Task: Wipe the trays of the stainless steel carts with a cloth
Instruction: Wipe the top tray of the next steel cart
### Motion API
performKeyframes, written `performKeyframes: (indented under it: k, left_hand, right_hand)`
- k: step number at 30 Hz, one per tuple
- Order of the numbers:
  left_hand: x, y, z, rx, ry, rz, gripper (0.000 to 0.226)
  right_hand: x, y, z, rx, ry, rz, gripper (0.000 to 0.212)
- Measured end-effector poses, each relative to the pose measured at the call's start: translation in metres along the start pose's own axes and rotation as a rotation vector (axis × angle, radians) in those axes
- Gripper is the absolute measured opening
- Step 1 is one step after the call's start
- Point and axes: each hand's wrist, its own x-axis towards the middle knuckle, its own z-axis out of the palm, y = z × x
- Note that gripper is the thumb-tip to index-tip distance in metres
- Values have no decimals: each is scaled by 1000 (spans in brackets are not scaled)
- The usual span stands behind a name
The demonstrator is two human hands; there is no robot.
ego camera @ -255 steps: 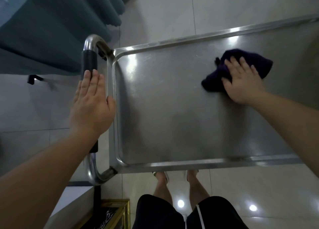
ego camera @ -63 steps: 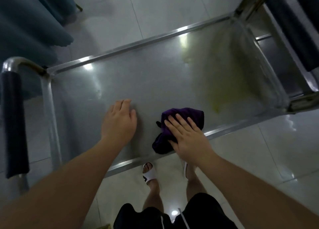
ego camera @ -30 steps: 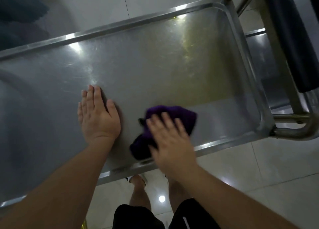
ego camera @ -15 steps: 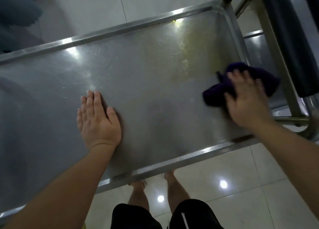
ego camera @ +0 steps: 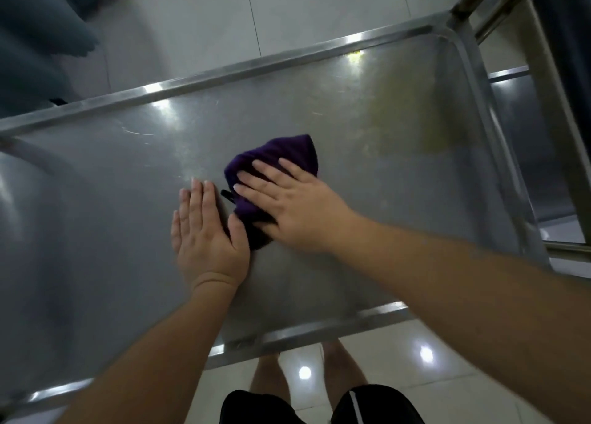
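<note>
Looking down, I see the purple cloth (ego camera: 275, 161) bunched up in a lump near the middle of the cart's top tray (ego camera: 399, 200). My right hand (ego camera: 297, 209) lies flat on top of it, fingers straight and spread, pressing it onto the steel — not curled around it. My left hand (ego camera: 208, 231) is flat on the bare tray just to the left of the cloth, fingers straight and together, and its thumb side is touching the cloth's near-left edge. So the two hands sit side by side with the cloth between them and mostly under the right one.

What matters for the next wipe is which way there is room. The tray is long from left to right. The left hand blocks the way left, so I think the cloth must go right or far, unless that hand lifts off. To the right there is a wide open stretch of steel up to the right rim (ego camera: 499, 155), and it has a dull yellowish smear (ego camera: 403, 116) on the far-right part — that spot looks like it still needs work. The right hand is the one to do it.

Past the right rim I see the frame of another cart (ego camera: 550, 110), and the pale floor tiles (ego camera: 319, 11) show beyond the far rim.
</note>
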Motion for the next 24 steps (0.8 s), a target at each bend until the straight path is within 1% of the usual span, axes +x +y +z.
performKeyframes:
  k: [1, 2, 3, 5, 7, 9, 11, 13, 14, 15, 16, 19, 20, 22, 24]
  left_hand:
    - [0, 0, 1, 6, 2, 2, 73]
    - [0, 0, 1, 7, 5, 2, 73]
    - [0, 0, 1, 6, 6, 1, 73]
    - [0, 1, 2, 15, 5, -9, 73]
    - [1, 1, 3, 25, 1, -15, 73]
    - [1, 2, 3, 25, 1, -16, 73]
    - [2, 3, 2, 27, -3, -13, 73]
    - [2, 3, 1, 26, -13, -18, 74]
    - [2, 4, 1, 25, -14, -22, 74]
    - [1, 5, 0, 25, -13, -25, 75]
    - [1, 5, 0, 26, -14, -27, 76]
    - [1, 5, -2, 33, -23, -23, 78]
    - [1, 5, -2, 34, -25, -24, 79]
    - [2, 6, -3, 30, -30, -30, 81]
    - [3, 6, -3, 36, -28, -27, 81]
  right_hand:
    - [-3, 19, -3, -4, -6, -35, 70]
    - [-10, 38, -6, 2, -6, -16, 70]
    - [-19, 59, -9, 17, -3, 47, 69]
    - [-46, 107, -13, 63, 25, 252, 70]
    - [-81, 156, -19, 98, 65, 532, 71]
    - [-110, 183, -21, 131, 121, 810, 70]
    - [-109, 178, -17, 141, 162, 1051, 69]
    - [-79, 150, -13, 171, 226, 1270, 71]
    - [-58, 133, -13, 203, 257, 1336, 72]
    - [-36, 114, -14, 230, 279, 1344, 71]
    - [-14, 93, -14, 242, 294, 1302, 71]
    - [48, 31, -14, 255, 291, 1042, 71]
    - [69, 16, -14, 256, 267, 905, 71]
    - [100, 0, -20, 221, 155, 554, 69]
    - [112, 9, -23, 184, 46, 252, 67]
